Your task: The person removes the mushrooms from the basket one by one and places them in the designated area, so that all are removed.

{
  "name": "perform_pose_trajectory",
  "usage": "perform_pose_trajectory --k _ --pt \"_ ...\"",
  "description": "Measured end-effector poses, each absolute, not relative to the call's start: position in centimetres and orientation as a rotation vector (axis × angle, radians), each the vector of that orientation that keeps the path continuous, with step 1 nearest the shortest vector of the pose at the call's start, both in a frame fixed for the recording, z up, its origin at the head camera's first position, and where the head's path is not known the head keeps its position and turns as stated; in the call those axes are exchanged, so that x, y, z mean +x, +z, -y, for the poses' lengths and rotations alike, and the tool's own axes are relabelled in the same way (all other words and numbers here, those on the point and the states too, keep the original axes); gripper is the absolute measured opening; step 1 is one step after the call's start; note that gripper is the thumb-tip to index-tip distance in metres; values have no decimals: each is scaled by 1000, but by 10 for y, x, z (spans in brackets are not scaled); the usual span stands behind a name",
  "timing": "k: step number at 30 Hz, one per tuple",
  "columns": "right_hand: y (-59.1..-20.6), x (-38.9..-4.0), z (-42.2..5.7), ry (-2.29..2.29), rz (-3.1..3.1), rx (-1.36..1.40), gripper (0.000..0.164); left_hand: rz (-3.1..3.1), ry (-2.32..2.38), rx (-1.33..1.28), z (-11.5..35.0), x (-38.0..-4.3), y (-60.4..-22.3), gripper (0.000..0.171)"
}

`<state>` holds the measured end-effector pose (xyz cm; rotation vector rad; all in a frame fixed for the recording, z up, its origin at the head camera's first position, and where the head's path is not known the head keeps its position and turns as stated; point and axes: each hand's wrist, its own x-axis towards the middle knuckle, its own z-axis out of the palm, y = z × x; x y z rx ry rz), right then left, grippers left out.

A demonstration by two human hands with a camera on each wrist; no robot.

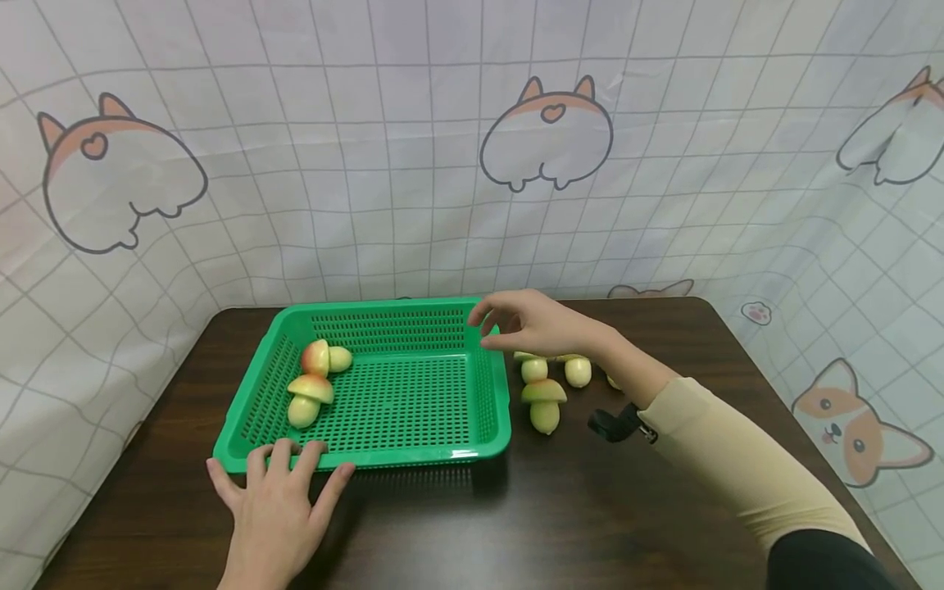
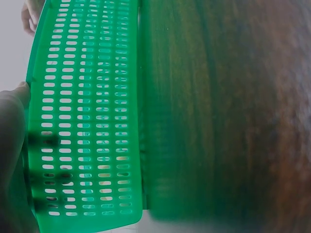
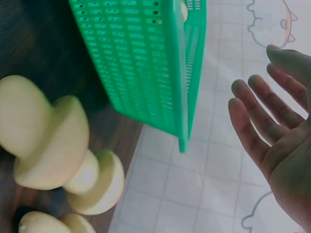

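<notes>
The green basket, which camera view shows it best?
The head view: it looks down into the green basket, showing its floor, most of its rim and two toy mushrooms inside. The left wrist view shows mostly one slotted outer wall; the right wrist view, an outer wall, the rim edge-on and a sliver of the inside.

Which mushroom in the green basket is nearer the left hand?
The front mushroom, stem toward the basket's near rim; the other mushroom lies behind it, stem pointing right.

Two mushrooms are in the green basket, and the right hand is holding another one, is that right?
Not quite: the right hand is empty, as the right wrist view shows. Two mushrooms are indeed in the green basket.
</notes>
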<state>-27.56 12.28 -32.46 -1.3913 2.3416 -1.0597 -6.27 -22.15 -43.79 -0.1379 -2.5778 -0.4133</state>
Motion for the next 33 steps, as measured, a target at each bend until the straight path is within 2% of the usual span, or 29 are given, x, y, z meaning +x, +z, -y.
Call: perform_pose_trajectory --k 21,33 --pt "-310 -290 -61 -1068 -2318 -1477 25 2590 -414 -135 222 -65 -439 46" --pt "-313 -297 -20 -975 -2315 -1515 27 2612 -412 -107 222 -63 -438 47"
